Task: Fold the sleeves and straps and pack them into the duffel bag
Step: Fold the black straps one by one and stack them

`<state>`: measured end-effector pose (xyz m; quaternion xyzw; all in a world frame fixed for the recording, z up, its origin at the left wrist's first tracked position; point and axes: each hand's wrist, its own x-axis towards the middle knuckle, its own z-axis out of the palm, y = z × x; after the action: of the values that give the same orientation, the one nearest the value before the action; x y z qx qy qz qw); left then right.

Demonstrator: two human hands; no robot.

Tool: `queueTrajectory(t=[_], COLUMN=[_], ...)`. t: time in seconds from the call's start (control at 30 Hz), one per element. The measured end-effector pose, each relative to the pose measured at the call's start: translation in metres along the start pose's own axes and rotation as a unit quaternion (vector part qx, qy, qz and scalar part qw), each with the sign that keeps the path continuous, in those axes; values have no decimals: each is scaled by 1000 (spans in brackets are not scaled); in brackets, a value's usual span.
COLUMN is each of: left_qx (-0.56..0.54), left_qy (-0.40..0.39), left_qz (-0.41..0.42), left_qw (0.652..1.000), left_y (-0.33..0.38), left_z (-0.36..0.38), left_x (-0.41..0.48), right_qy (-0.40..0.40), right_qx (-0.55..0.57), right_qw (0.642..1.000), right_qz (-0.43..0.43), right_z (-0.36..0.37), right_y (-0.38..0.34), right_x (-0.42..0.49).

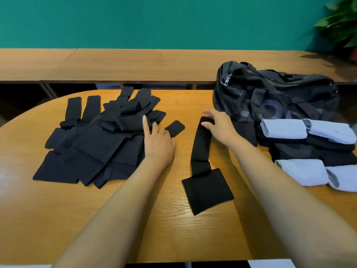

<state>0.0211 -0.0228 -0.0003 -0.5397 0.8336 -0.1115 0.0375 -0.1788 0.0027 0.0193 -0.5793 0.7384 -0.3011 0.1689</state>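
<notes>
Strap [200, 151], pad nearest, roughly lengthwise away

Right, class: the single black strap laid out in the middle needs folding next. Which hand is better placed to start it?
The right hand: its fingers are at the far end of the strap, while the left hand rests at the edge of the pile of straps off to the side.
</notes>
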Motion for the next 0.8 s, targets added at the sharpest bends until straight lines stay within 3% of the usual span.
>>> queueTrajectory(t=[0.17,0.3,0.57,0.8], left_qx=[-74,-147,-272,-361], left_qy=[76,128,32,62], left_qz=[32,64,53,97], left_qw=[994,979,960,926], left_y=[3,7,23,20], left_z=[1,2,11,18], left_x=[-23,-61,-128,-159], right_qy=[10,29,37,28], right_qx=[-68,-59,11,-7], right_qw=[996,995,999,998], right_qz=[-54,-74,-28,-48], right_z=[8,8,15,17], right_y=[3,7,28,36], right_x=[-18,-64,-158,-204])
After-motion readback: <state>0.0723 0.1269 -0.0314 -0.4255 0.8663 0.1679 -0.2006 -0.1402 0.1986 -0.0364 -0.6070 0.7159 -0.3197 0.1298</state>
